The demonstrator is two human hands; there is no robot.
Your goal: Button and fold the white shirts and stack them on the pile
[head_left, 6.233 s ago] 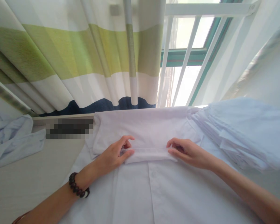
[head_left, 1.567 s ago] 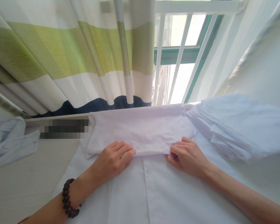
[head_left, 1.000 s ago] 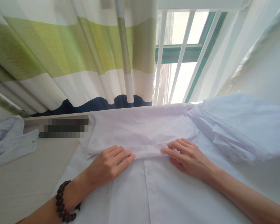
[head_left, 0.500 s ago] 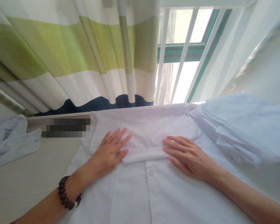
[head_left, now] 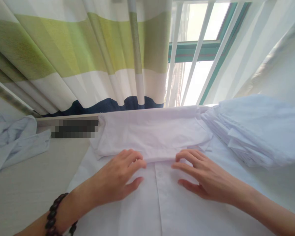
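A white button-front shirt (head_left: 147,200) lies spread on the pale surface, its far part folded over into a wide band (head_left: 152,134). The button strip runs down the middle towards me. At the left part of the band's near edge is my left hand (head_left: 124,175), fingers curved and apart, a dark beaded bracelet on its wrist. Facing it, my right hand (head_left: 198,173) hovers or rests lightly by the right part of that edge, fingers bent and spread. Neither hand grips the cloth; whether the fingertips touch it I cannot tell.
To the right stands a stack of folded white cloth (head_left: 258,131). Crumpled white cloth (head_left: 19,141) lies at the left, near a pixelated dark patch (head_left: 75,128). Behind the surface hang a green-and-white curtain (head_left: 88,52) and white window bars (head_left: 196,49).
Both hands have drawn back towards me from the folded band, and their fingers have gone from flat to curved. The view has shifted slightly.
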